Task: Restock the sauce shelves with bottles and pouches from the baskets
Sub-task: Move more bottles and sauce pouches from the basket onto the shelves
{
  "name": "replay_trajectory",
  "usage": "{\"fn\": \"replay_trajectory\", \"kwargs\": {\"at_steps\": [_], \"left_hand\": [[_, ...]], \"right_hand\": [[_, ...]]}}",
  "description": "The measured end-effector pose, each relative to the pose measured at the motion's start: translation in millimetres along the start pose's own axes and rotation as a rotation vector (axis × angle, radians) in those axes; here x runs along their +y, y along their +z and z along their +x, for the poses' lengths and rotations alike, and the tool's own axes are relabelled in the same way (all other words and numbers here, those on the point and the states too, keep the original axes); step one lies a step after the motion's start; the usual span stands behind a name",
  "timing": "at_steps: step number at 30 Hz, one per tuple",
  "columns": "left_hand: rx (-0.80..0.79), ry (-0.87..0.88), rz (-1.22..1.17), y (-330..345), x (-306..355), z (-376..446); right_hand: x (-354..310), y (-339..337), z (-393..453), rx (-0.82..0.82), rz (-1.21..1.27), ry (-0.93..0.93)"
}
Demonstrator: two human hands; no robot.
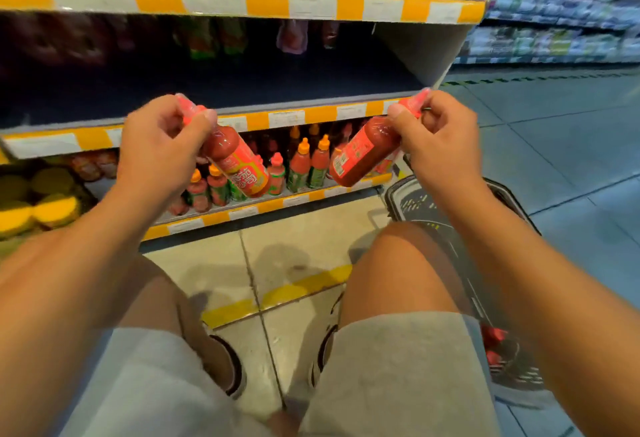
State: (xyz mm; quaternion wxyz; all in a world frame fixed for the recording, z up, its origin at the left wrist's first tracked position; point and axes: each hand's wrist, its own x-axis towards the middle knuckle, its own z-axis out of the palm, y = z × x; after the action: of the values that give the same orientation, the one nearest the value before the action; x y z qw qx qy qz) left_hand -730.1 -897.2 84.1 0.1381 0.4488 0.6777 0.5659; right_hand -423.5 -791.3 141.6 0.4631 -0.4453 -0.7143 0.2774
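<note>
My left hand (162, 145) grips a red sauce bottle (239, 162) by its pink cap, the body hanging down to the right. In my right hand (436, 138) a second red sauce bottle (360, 154) is held by its neck and slants down to the left. Both bottles hang in front of the middle shelf (284, 117), whose dark deck looks bare on the right. The bottom shelf (263, 204) holds several small sauce bottles (304, 166) with orange and pink caps. A dark basket (512, 360) on the floor at my right has red items low inside it.
I crouch with both knees up before the shelving. The top shelf (311, 3) carries pouches and packets. Yellow-lidded jars (38, 208) sit at the lower left. A yellow floor stripe (277, 294) runs in front of the shelf. An aisle with another stocked rack (561, 20) opens to the right.
</note>
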Motion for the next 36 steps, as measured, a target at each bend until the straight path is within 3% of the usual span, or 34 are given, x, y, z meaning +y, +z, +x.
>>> {"fn": "replay_trajectory", "kwargs": {"at_steps": [4,14,21,26,30,36], "left_hand": [[0.078,-0.062,0.008,-28,-29,1],[0.047,-0.143,0.075,-98,-59,10],[0.119,-0.283,0.277,-135,-84,4],[0.128,-0.407,0.416,-158,-109,14],[0.025,-0.512,0.513,-149,-140,33],[-0.234,-0.584,0.618,-153,-176,70]], "right_hand": [[-22,54,-5,-0.132,0.010,-0.009],[-38,173,-4,-0.381,0.023,0.041],[-19,253,5,-0.569,-0.004,0.203],[-19,306,10,-0.682,-0.168,0.142],[-13,337,9,-0.735,-0.259,0.221],[1,380,4,-0.794,-0.184,0.342]]}}
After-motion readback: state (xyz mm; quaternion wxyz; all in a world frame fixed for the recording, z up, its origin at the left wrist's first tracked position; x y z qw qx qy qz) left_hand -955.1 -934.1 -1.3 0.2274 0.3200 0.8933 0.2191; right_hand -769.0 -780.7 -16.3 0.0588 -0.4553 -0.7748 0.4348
